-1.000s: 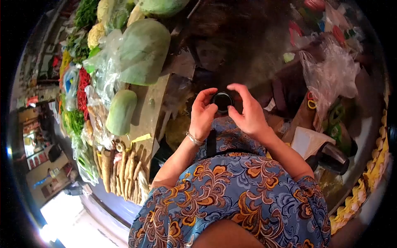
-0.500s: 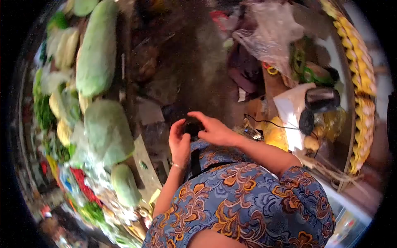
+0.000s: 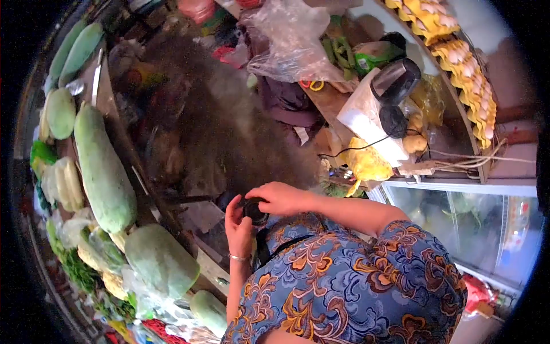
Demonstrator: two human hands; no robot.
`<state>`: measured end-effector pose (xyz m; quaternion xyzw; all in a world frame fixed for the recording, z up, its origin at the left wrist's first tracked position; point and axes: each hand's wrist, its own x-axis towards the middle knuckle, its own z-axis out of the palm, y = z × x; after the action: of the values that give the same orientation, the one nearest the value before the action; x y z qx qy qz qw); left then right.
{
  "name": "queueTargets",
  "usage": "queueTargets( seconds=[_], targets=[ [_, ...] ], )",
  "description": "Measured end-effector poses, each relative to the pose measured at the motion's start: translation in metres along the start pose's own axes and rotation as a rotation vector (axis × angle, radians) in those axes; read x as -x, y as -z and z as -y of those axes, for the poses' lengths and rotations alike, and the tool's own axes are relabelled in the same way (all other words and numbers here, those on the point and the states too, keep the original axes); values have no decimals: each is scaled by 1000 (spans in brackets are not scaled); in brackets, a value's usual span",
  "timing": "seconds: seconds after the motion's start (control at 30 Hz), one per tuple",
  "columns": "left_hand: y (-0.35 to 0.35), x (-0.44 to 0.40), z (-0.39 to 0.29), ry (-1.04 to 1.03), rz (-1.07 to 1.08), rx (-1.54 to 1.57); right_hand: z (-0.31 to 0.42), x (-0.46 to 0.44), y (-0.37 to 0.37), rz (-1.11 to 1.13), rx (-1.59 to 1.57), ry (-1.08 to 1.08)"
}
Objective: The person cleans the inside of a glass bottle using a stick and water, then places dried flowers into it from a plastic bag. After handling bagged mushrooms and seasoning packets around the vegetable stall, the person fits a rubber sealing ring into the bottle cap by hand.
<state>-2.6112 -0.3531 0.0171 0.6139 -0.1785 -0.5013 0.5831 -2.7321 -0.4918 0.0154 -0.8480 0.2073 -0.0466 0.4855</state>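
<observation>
A small round black object point(image 3: 256, 211) is between my two hands, in front of my patterned dress point(image 3: 321, 269). My left hand point(image 3: 238, 229), with a bracelet at the wrist, grips its left edge between fingers and thumb. From the right, my right hand point(image 3: 278, 199) holds the object's upper right edge with bent fingers. What the object is I cannot make out.
Large green gourds point(image 3: 103, 166) and bagged vegetables line the left side. A clear plastic bag point(image 3: 292, 34), a black container point(image 3: 396, 80), white paper point(image 3: 366, 114) and a yellow bag point(image 3: 369, 162) lie at the upper right. A glass-fronted case point(image 3: 464, 212) stands at the right.
The view has swung to the right, bringing the glass case into sight. In the picture both hands shift left and down, still around the black object.
</observation>
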Motion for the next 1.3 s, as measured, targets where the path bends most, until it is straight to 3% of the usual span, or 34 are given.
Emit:
queueTargets(
  seconds=[0.03,0.1,0.27,0.43,0.53,0.6,0.63,0.67,0.73,0.8,0.87,1.0,1.17,1.3],
  targets=[
    [-2,0,-6,-2,18,-6,2,2,10,39,-92,-4],
    [-12,5,-32,111,76,294,1,7,25,64,-182,-13],
    [19,-23,-3,86,-4,205,-23,17,34,-98,-625,-191],
    [32,-50,11,-3,-95,52,-36,18,43,-104,-719,-315],
    [3,-59,-11,-73,-101,146,-45,9,48,-92,-772,-306],
    [-18,-68,-34,10,-83,130,-50,-2,57,-108,-772,-226],
    [-19,-78,-33,86,-6,275,-51,-6,65,-87,-821,-253],
    [-22,-88,-34,163,75,417,-53,-11,72,-84,-821,-240],
    [-40,-105,-36,148,146,362,-57,-23,85,-73,-829,-201],
    [-65,-121,-50,235,231,517,-47,-34,110,-39,-836,-184],
    [-81,-142,-57,233,304,555,-46,-43,124,-85,-680,-59],
    [-113,-172,-74,237,305,594,-46,-58,173,-73,-244,41],
    [-126,-200,-80,231,201,598,-61,-76,210,-117,-236,127],
    [-121,-218,-93,226,207,645,-88,-88,240,-280,-250,24]
  ],
)
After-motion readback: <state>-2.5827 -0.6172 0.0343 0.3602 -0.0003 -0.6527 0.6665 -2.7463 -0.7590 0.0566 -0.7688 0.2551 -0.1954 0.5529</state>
